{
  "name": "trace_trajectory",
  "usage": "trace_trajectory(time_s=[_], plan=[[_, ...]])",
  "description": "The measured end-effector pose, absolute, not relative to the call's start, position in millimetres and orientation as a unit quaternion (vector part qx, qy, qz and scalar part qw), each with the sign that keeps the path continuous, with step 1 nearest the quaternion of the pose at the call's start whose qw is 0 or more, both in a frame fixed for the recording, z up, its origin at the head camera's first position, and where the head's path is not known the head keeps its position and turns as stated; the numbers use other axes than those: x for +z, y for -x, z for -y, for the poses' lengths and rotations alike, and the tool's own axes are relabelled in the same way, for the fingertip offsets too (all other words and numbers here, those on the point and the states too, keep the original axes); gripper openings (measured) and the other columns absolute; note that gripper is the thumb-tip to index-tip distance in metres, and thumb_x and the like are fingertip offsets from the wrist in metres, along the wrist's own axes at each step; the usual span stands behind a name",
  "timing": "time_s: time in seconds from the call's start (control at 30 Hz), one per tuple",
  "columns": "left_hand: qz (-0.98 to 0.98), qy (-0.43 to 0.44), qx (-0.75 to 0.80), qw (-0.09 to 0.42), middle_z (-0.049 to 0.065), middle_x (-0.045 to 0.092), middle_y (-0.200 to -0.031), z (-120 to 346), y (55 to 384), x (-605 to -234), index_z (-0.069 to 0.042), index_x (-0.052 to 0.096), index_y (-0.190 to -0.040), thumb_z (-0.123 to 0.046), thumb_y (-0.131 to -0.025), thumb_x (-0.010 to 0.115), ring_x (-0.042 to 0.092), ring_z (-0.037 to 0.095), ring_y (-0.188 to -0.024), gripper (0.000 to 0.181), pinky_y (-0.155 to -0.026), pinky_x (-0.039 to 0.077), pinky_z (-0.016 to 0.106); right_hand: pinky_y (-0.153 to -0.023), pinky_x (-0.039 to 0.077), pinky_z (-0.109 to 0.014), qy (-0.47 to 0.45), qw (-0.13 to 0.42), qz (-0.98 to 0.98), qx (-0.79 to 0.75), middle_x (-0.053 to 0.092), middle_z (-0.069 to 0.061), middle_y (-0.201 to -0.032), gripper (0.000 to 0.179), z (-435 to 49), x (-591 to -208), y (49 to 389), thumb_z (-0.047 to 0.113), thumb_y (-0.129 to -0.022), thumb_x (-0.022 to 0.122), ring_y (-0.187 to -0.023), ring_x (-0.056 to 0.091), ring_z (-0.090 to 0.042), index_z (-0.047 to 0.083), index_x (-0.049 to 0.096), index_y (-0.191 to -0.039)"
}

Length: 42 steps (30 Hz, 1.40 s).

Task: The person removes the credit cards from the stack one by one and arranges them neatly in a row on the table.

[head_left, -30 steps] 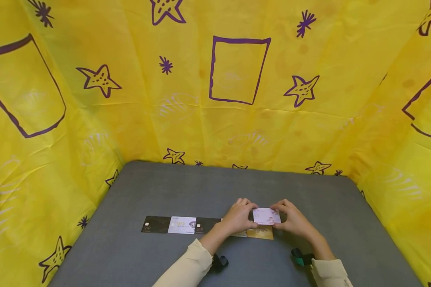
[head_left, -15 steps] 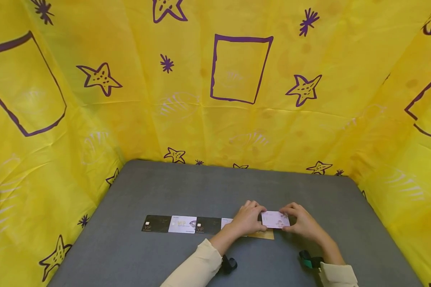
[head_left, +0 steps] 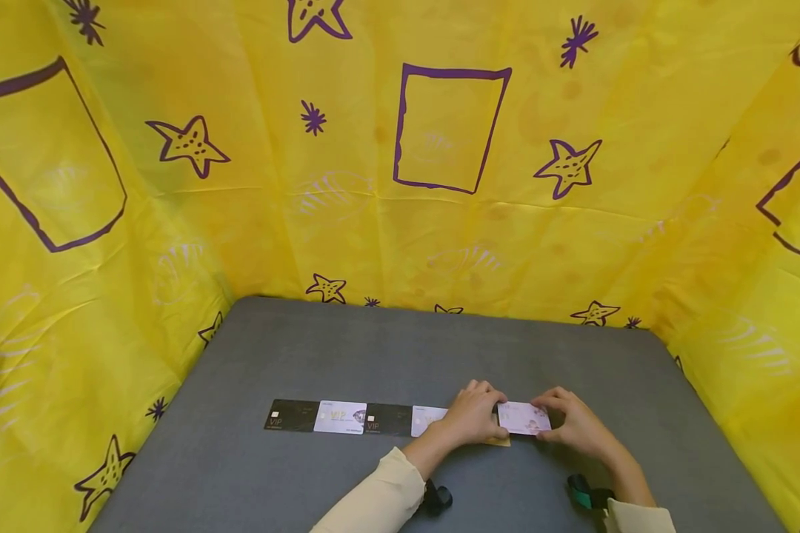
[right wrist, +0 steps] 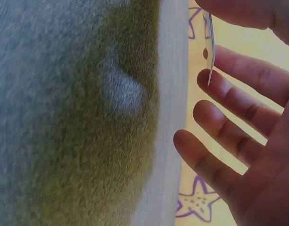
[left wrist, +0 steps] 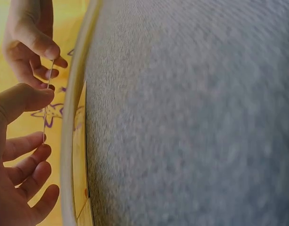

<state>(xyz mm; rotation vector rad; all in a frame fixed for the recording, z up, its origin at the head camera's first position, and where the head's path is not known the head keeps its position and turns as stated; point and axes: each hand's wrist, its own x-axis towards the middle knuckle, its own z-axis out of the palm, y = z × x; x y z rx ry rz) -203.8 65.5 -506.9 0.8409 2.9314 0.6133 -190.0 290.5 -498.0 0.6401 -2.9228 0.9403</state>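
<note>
Between both hands is a whitish-pink card (head_left: 523, 418) with a printed design at its right side. My left hand (head_left: 473, 416) pinches its left end, thumb and fingers on opposite edges. The right hand (head_left: 576, 422) pinches the other end the same way. Seen edge-on in the left wrist view, the card (left wrist: 44, 117) is held above the table. In the right wrist view the remaining fingers (right wrist: 219, 125) spread loosely below the card. A gold card (head_left: 500, 442), mostly hidden behind the left hand, ends a row on the table.
Leftward from the gold card, the row holds a white VIP card (head_left: 427, 420), a black one (head_left: 388, 420), another white one (head_left: 340, 417) and a black one (head_left: 292, 415). The grey table (head_left: 347, 340) is enclosed by yellow patterned cloth (head_left: 347, 237). Dark straps (head_left: 438, 497) hang at the wrists.
Both hands have moved right and slightly nearer, carrying the whitish-pink card from above the gold card to beyond the row's right end. The row of cards stays put.
</note>
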Motion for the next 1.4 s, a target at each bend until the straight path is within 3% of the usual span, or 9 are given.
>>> trace_trajectory(time_s=[0.33, 0.77, 1.0, 1.4], plan=[[-0.942, -0.284, 0.178, 0.016, -0.007, 0.063, -0.104, -78.2, 200.0, -509.1, -0.024, 0.070, -0.114, -0.044, -0.071, 0.081, 0.052, 0.009, -0.097, 0.049, -0.076, 0.040, 0.022, -0.075, 0.042, -0.023, -0.188, -0.006, 0.924, 0.332, 0.059, 0.000, -0.099, 0.043, -301.0, -503.7, 180.6, 0.014, -0.064, 0.087, -0.088, 0.051, -0.003, 0.005, 0.071, -0.104], [-0.946, -0.283, 0.153, 0.035, -0.010, 0.063, -0.103, -89.7, 198.0, -508.3, -0.026, 0.070, -0.112, -0.046, -0.071, 0.082, 0.051, 0.008, -0.096, 0.047, -0.076, 0.039, 0.022, -0.069, 0.039, -0.022, -0.175, -0.055, 0.928, 0.324, 0.059, -0.003, -0.101, 0.044, -307.2, -500.4, 175.8, 0.015, -0.065, 0.087, -0.084, 0.048, -0.006, 0.004, 0.071, -0.104], [-0.949, -0.281, 0.138, 0.038, -0.010, 0.061, -0.101, -90.4, 195.7, -510.6, -0.028, 0.071, -0.110, -0.048, -0.069, 0.083, 0.049, 0.007, -0.095, 0.046, -0.074, 0.036, 0.022, -0.074, 0.044, -0.024, -0.190, -0.050, 0.938, 0.285, 0.060, 0.000, -0.096, 0.045, -305.3, -501.1, 175.0, 0.018, -0.062, 0.088, -0.087, 0.055, -0.010, 0.005, 0.072, -0.102], [-0.951, -0.276, 0.125, 0.051, -0.010, 0.060, -0.104, -89.8, 196.9, -510.2, -0.028, 0.071, -0.112, -0.045, -0.070, 0.083, 0.048, 0.008, -0.097, 0.046, -0.077, 0.036, 0.022, -0.071, 0.041, -0.027, -0.177, -0.045, 0.952, 0.246, 0.057, 0.002, -0.093, 0.045, -297.0, -503.3, 174.6, 0.018, -0.059, 0.089, -0.085, 0.052, -0.014, 0.007, 0.073, -0.099]])
